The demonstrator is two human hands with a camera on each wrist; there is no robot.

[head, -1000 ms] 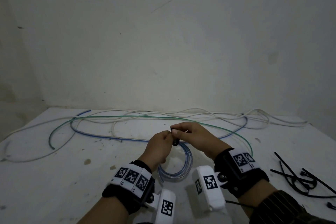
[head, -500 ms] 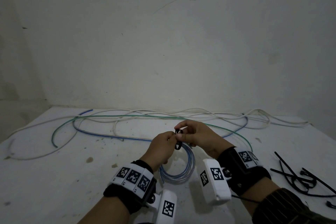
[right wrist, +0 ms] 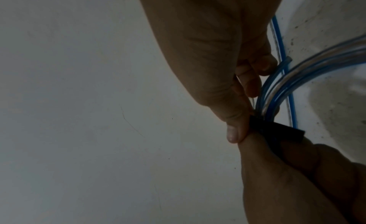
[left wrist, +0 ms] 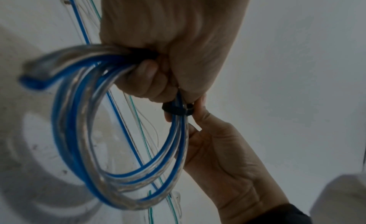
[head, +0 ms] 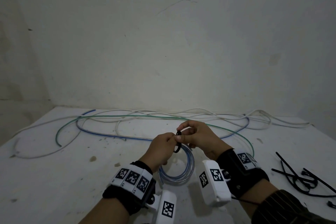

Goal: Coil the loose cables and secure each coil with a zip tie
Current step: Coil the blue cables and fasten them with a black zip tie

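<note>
On the table (head: pixel 45 178), long loose cables (head: pixel 101 133) lie from 9 o'clock to 2 o'clock: one blue, one green, and some white ones I cannot count. In the middle, two hands meet. The left hand (head: pixel 161 148) grips one blue coil (head: pixel 183 171). The right hand (head: pixel 199 137) touches it and pinches one black zip tie (head: pixel 178 142) looped round the coil. At 3 o'clock lies a pile of spare ties (head: pixel 300 180), too tangled to count.

Both hands (head: pixel 181 142) together, fingers (head: pixel 179 138) pinched
</note>
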